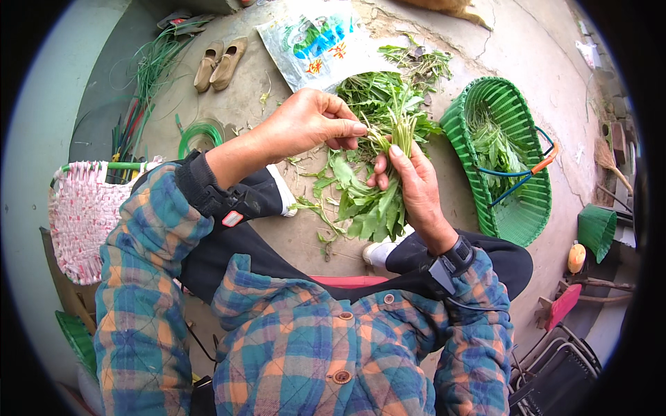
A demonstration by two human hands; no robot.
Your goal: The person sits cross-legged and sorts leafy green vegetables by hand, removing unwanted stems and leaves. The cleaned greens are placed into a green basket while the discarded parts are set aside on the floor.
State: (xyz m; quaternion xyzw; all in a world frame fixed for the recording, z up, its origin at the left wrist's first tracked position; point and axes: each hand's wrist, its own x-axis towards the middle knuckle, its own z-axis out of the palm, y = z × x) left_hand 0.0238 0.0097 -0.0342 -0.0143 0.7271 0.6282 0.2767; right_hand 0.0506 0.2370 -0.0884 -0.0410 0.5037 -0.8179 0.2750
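A bunch of leafy greens (pixel 382 203) is gripped in my right hand (pixel 416 182), its pale cut stems pointing up and away and its broad leaves hanging toward me. My left hand (pixel 317 125) comes in from the left, thumb and forefinger pinched on a thin stem (pixel 370 133) at the bunch's side. Beyond both hands, a heap of the same greens (pixel 385 91) lies on the concrete floor, partly hidden by the held bunch. To the right stands a green woven plastic basket (pixel 520 223) with greens (pixel 494 145) inside.
A printed plastic sack (pixel 322 47) lies behind the heap. Scattered trimmings (pixel 325 229) lie between my shoes. At left are tan shoes (pixel 221 65), coiled green strapping (pixel 200 136) and a woven-seat stool (pixel 88 223). A hand broom (pixel 609 158) and green container (pixel 597 231) stand far right.
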